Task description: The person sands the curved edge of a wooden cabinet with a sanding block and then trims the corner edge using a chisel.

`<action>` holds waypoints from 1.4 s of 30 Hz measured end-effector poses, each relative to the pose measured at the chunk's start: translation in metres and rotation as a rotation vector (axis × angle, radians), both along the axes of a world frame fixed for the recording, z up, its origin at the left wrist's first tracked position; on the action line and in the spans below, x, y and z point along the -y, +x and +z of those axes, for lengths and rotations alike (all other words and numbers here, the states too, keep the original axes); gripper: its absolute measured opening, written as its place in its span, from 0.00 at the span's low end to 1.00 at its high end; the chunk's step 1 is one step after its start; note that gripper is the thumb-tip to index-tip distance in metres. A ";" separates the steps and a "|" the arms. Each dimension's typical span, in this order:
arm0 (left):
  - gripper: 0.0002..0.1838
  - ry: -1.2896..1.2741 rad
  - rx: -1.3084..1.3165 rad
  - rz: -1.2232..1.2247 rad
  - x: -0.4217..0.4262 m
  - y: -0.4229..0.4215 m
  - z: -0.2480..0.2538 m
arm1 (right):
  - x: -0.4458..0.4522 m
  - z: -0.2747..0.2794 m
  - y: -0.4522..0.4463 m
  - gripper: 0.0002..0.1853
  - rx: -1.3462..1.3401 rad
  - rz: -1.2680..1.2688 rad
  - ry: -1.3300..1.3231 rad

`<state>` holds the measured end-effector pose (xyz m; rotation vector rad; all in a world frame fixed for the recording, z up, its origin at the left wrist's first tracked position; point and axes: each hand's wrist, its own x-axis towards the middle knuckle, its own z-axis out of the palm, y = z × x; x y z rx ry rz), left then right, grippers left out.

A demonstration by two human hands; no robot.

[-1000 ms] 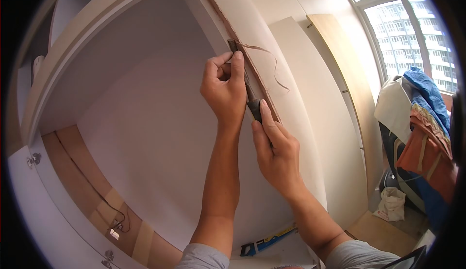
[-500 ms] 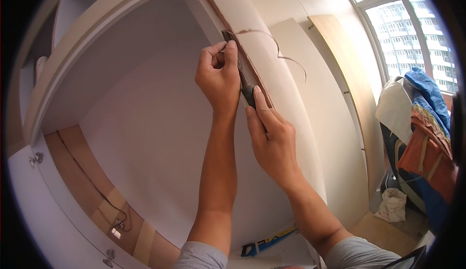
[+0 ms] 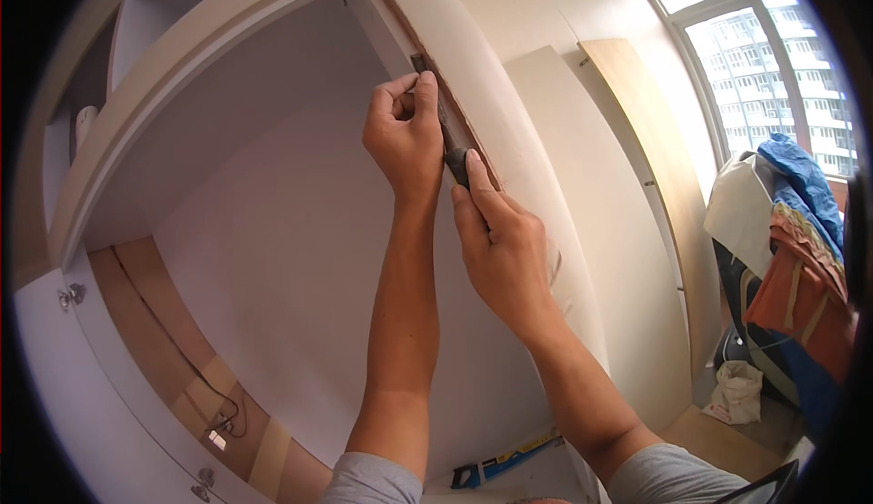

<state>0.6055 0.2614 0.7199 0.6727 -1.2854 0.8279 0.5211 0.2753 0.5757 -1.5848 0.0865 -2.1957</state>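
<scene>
My left hand (image 3: 403, 131) pinches the metal blade of a chisel-like tool (image 3: 449, 133) near its tip, thumb and fingers pressed together. Just below, my right hand (image 3: 500, 231) is closed on the tool's dark handle. The blade lies along the brown, rough edge strip (image 3: 464, 122) of the white cabinet frame (image 3: 386, 33). Part of the handle is hidden by the right hand's fingers.
A blue and yellow handsaw (image 3: 505, 464) lies at the bottom. A wooden board (image 3: 650, 140) leans against the wall on the right, by a window (image 3: 746, 67). Cloths and bags (image 3: 791, 267) are piled below it. An open cabinet door (image 3: 64, 386) is at left.
Both hands and the tool have moved up and slightly left along the edge. The long curled shaving has dropped away from the blade, and thin curls now show beside my right wrist.
</scene>
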 end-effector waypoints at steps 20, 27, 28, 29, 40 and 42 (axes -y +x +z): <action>0.12 -0.005 -0.005 -0.009 -0.002 -0.007 -0.002 | 0.003 0.002 -0.004 0.23 0.025 0.083 -0.019; 0.11 -0.008 -0.004 -0.020 -0.002 -0.008 0.008 | 0.001 0.012 -0.007 0.23 -0.047 0.072 0.025; 0.11 -0.004 -0.007 -0.023 -0.003 -0.008 0.009 | 0.001 0.014 -0.006 0.23 -0.033 0.066 0.015; 0.11 0.000 -0.010 -0.026 -0.003 -0.009 0.012 | 0.001 0.016 -0.007 0.23 -0.032 0.064 0.011; 0.11 -0.028 0.023 0.016 0.001 -0.005 0.031 | 0.005 0.035 -0.005 0.23 0.014 0.043 -0.025; 0.11 -0.037 0.032 0.028 0.002 -0.003 0.037 | 0.004 0.040 -0.008 0.23 -0.008 0.043 -0.014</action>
